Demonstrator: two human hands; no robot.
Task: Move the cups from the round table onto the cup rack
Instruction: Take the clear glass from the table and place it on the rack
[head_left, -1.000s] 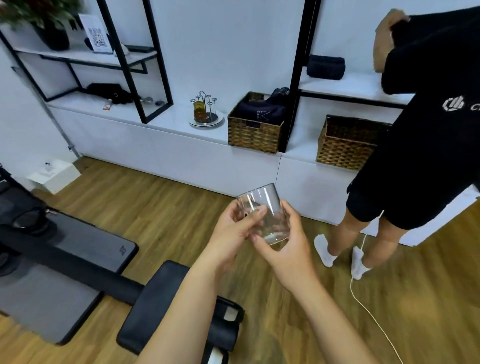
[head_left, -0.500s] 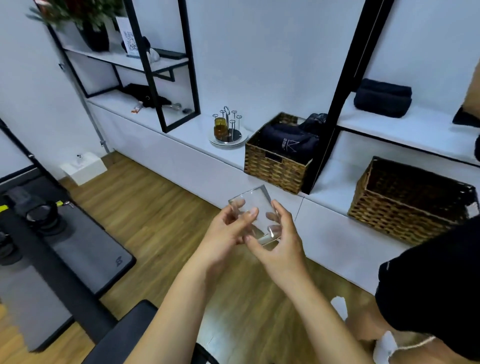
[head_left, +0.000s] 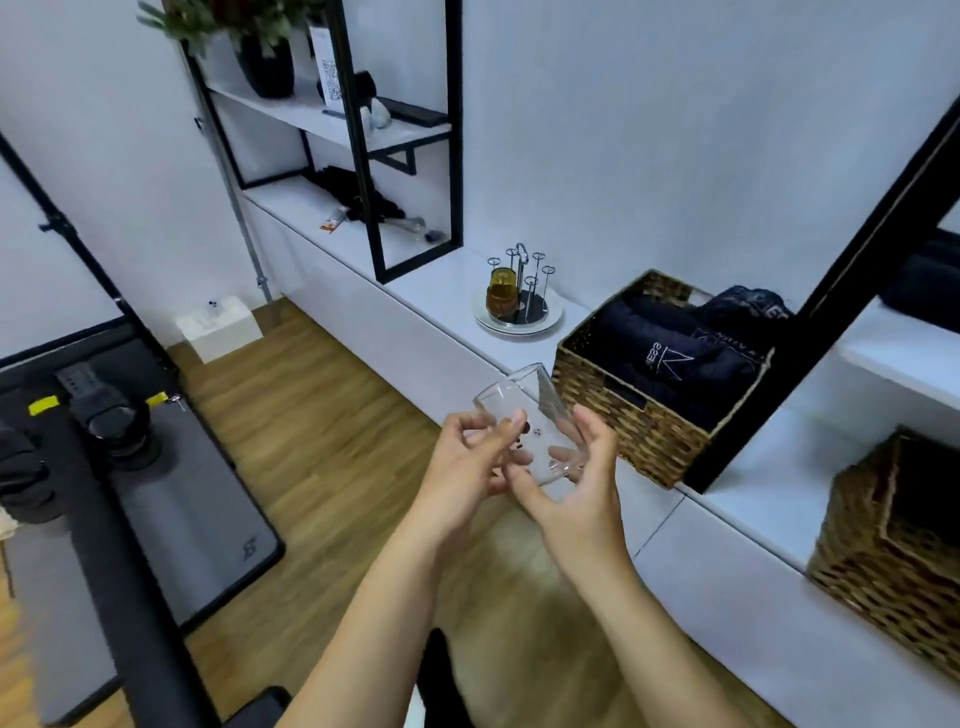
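Observation:
A clear glass cup (head_left: 527, 415) is held in front of me by both hands, tilted, its rim up and to the left. My left hand (head_left: 465, 467) pinches its left side with thumb and fingers. My right hand (head_left: 576, 488) cups its base and right side. The cup rack (head_left: 522, 291), a wire stand with looped pegs on a round white tray, sits on the white counter (head_left: 415, 291) beyond the cup. An amber cup (head_left: 502, 291) hangs upside down on its left peg. The round table is out of view.
A wicker basket (head_left: 639, 415) with dark folded cloth stands right of the rack, another basket (head_left: 893, 551) at far right. A black-framed shelf (head_left: 363, 135) with a plant rises at the back. Gym equipment and a grey mat (head_left: 171, 499) lie on the wooden floor to the left.
I have come closer to the counter and turned left; the rack is nearer and larger. The person in black has left the view. Both hands still hold the clear cup, now more tilted.

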